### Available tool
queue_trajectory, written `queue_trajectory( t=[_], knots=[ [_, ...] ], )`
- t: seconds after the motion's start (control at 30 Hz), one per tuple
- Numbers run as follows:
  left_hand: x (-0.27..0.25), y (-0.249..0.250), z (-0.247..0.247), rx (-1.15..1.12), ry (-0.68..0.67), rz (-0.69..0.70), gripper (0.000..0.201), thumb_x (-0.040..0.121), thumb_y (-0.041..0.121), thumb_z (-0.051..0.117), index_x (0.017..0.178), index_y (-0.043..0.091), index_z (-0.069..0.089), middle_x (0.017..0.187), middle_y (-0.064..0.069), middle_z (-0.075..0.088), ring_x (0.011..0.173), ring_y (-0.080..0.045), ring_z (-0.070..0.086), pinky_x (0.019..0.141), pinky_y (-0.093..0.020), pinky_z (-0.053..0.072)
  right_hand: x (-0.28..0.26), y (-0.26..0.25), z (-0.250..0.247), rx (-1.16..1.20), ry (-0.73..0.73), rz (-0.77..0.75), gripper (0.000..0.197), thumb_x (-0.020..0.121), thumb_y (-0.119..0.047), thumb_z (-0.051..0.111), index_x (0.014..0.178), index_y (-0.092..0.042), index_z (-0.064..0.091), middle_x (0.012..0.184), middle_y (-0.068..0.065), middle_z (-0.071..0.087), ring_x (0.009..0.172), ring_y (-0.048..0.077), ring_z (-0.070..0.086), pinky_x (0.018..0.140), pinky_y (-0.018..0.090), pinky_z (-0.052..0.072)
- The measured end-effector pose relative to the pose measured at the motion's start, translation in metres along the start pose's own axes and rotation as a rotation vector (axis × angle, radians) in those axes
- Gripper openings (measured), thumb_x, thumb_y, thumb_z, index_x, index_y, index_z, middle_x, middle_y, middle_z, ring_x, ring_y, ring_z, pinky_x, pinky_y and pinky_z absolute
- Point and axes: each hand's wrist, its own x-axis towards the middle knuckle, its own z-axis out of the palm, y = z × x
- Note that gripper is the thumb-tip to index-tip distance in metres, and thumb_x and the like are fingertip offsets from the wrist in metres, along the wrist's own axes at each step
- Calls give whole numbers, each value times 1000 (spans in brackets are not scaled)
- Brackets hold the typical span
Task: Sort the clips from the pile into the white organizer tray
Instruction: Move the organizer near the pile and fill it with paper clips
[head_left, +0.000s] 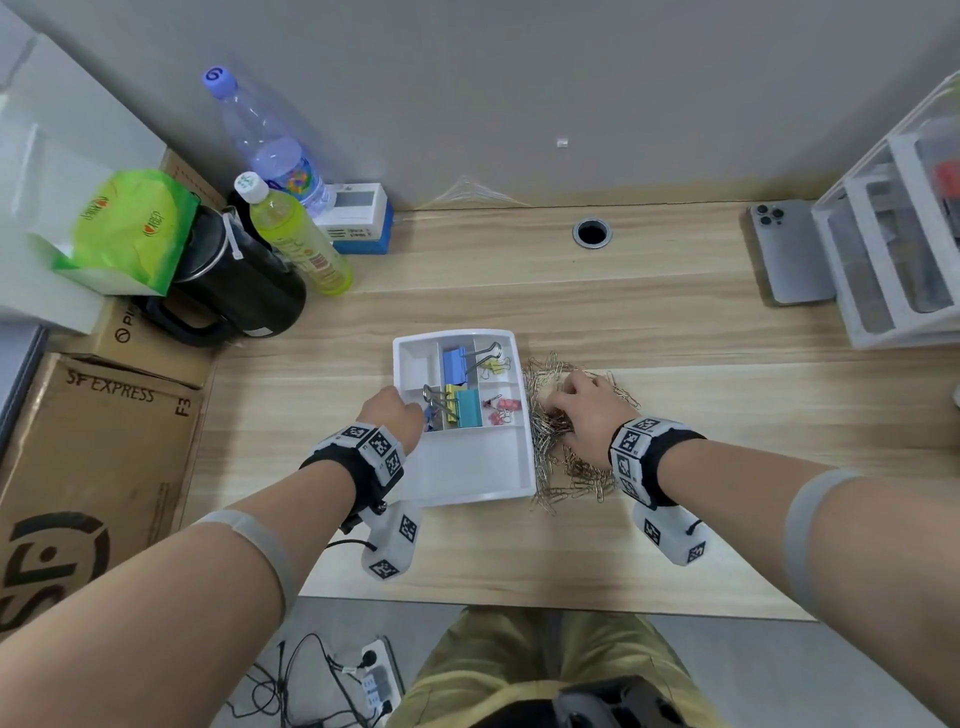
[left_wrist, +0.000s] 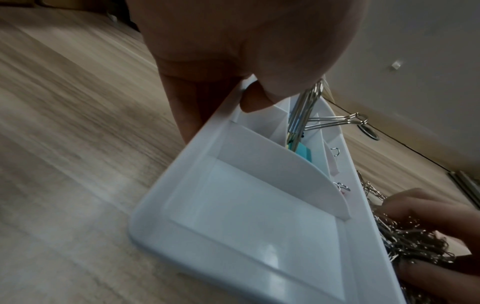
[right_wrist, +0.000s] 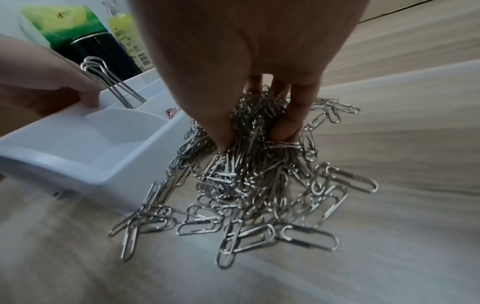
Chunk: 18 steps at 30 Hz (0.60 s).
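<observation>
The white organizer tray (head_left: 467, 467) lies mid-table. Its rear compartments hold blue, yellow, teal and pink binder clips (head_left: 457, 400); the large front compartment (left_wrist: 246, 216) is bare. My left hand (head_left: 410, 415) grips the tray's left rim, thumb (left_wrist: 255, 98) inside and fingers outside. A pile of silver paper clips (head_left: 566, 457) lies against the tray's right side. My right hand (head_left: 558, 402) sits on the pile. In the right wrist view, its thumb (right_wrist: 221, 133) and fingers pinch a bunch of paper clips (right_wrist: 255, 123), while the loose paper clips (right_wrist: 246, 195) spread over the table.
Bottles (head_left: 296, 234), a black kettle (head_left: 234, 291), a green bag (head_left: 135, 223) and cardboard boxes (head_left: 98, 457) crowd the left. A phone (head_left: 789, 249) and a white drawer unit (head_left: 893, 249) stand at the right. A cable hole (head_left: 592, 232) is behind the tray.
</observation>
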Motion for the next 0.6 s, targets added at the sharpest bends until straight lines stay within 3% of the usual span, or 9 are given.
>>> queue_trajectory(
  t=[0.07, 0.17, 0.33, 0.47, 0.53, 0.6],
  knots=[
    [-1, 1, -1, 0, 0, -8, 25, 95, 18, 39, 112, 4, 49, 98, -8, 51, 75, -21, 50, 61, -29, 40, 1, 0, -3, 21, -10, -3, 48, 82, -5, 63, 124, -29, 58, 120, -1, 45, 113, 24, 45, 96, 38, 46],
    [-2, 3, -2, 1, -5, -16, 23, 95, 18, 38, 110, 5, 48, 97, -8, 50, 77, -23, 52, 65, -30, 45, 3, -1, -12, -6, -51, -10, 37, 82, 1, 61, 113, -20, 64, 110, 1, 50, 107, 24, 55, 89, 33, 48],
    [-3, 9, -3, 2, -24, -40, 16, 95, 14, 39, 105, 5, 47, 91, -9, 50, 79, -30, 56, 72, -35, 52, 3, -1, -25, -23, -89, 6, 30, 85, -7, 63, 111, -21, 69, 115, 2, 65, 103, 23, 62, 89, 34, 54],
    [-2, 15, -6, -4, -48, -43, 13, 96, 11, 40, 104, 5, 48, 94, -12, 51, 81, -30, 53, 70, -33, 48, -2, -3, -33, 26, -78, -22, 26, 85, -10, 66, 109, -21, 71, 116, 1, 66, 102, 21, 63, 88, 32, 55],
    [-1, 17, -6, -3, -50, -44, 8, 97, 10, 40, 95, 5, 47, 94, -12, 51, 82, -28, 51, 70, -31, 44, -4, -8, -37, 49, -70, -42, 24, 85, -12, 67, 107, -21, 71, 114, 0, 66, 97, 18, 63, 83, 29, 55],
    [1, 17, -5, -11, -44, -51, 21, 97, 10, 41, 77, 8, 42, 94, -12, 52, 82, -27, 51, 70, -30, 42, -7, -14, -39, 83, -50, -70, 22, 84, -13, 67, 104, -22, 72, 110, -2, 67, 90, 15, 61, 75, 24, 51]
  ],
)
